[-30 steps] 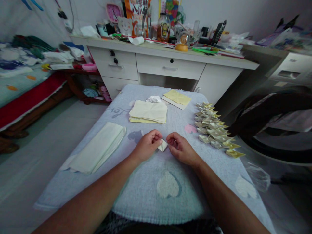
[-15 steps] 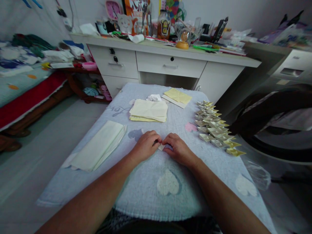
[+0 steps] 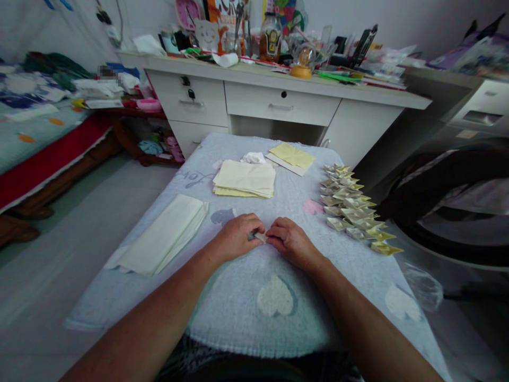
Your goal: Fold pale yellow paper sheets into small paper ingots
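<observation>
A small folded piece of paper (image 3: 261, 237) is pinched between my two hands over the middle of the cloth-covered table. My left hand (image 3: 243, 235) is closed on its left side, and my right hand (image 3: 289, 240) grips its right side with thumb and fingers together. Much of the paper is hidden by the fingers. Beyond the hands lies a stack of cream and yellow paper sheets (image 3: 244, 179). Rows of folded paper boats (image 3: 350, 204), pale and yellow, stand to the right.
A folded pale sheet bundle (image 3: 161, 236) lies on the left of the table. Yellow and white sheets (image 3: 292, 157) and a crumpled white tissue (image 3: 253, 158) sit at the back. A white desk (image 3: 278, 106) stands behind, a washing machine (image 3: 477, 114) at the right.
The right fingers have closed nearer together on the small paper, and the paper shows a little more between the hands. The whole view has shifted slightly.
</observation>
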A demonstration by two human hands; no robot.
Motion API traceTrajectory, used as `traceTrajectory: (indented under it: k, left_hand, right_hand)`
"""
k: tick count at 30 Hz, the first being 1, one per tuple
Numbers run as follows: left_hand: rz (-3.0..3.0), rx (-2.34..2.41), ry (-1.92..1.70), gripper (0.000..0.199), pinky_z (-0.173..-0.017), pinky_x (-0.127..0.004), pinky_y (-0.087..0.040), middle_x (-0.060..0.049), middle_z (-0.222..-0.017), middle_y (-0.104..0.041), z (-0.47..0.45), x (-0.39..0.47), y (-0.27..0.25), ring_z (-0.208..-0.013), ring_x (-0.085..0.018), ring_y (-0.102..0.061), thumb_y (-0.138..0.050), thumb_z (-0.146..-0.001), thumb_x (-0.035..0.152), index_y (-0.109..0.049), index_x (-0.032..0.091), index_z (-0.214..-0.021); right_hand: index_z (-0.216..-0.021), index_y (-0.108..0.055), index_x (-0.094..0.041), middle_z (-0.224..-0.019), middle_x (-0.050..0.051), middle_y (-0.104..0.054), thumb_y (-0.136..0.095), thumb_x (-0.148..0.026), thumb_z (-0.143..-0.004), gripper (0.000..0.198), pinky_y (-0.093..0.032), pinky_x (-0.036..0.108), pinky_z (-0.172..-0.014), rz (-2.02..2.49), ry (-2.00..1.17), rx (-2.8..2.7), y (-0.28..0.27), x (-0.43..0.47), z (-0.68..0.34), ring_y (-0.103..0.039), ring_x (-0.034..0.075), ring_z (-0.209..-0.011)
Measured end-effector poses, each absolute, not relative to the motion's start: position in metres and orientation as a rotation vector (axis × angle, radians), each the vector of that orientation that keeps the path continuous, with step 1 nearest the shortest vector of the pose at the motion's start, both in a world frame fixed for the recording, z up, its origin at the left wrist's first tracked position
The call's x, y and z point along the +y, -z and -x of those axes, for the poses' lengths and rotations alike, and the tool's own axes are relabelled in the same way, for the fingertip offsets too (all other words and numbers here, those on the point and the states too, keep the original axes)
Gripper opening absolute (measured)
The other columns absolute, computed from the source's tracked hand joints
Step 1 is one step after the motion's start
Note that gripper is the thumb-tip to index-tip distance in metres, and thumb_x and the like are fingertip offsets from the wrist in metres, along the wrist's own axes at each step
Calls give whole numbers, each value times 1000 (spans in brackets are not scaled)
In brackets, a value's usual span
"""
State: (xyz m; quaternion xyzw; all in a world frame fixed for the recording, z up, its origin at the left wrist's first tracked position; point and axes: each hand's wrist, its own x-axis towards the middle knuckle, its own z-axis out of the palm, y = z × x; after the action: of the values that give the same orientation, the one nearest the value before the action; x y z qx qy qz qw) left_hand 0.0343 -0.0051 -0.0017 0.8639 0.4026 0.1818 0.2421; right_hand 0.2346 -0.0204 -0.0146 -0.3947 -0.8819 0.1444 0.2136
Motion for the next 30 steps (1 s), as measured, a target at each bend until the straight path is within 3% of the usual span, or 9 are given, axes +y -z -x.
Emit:
traceTrajectory:
  k: [9, 17, 21, 30]
  left_hand:
    - [-2316, 1066, -550, 6, -72, -24, -44, -2, -85, -64, -32, -3, 6, -81, -15, -60, -64, -77, 14, -68, 18, -77]
    - [-2298, 1086, -523, 10, -68, -23, -42, -1, -80, -63, -33, -4, 4, -75, -13, -60, -62, -80, 15, -70, 18, -75]
    - [-2293, 1111, -508, 11, -69, -23, -43, -2, -78, -63, -34, -5, 2, -75, -14, -60, -61, -81, 16, -69, 18, -74]
    - [-2337, 1108, -495, 11, -68, -24, -41, -1, -78, -61, -33, -2, 3, -74, -14, -58, -59, -81, 15, -67, 18, -74]
  right_hand:
    - [-92, -67, -17, -88, 6, -61, -66, -23, -84, 9, -42, 30, -78, 1124, -437, -2373, 17, -23, -231, -55, 18, -85]
    - [-85, -70, -17, -82, 6, -62, -57, -27, -92, 18, -40, 30, -75, 1109, -330, -2482, 16, -24, -229, -55, 18, -82]
    - [-80, -69, -17, -79, 6, -62, -53, -25, -94, 23, -38, 30, -73, 1117, -288, -2515, 14, -25, -228, -53, 18, -79]
    - [-88, -65, -17, -84, 4, -61, -59, -11, -84, 9, -39, 29, -76, 1215, -405, -2372, 19, -25, -228, -53, 18, -83]
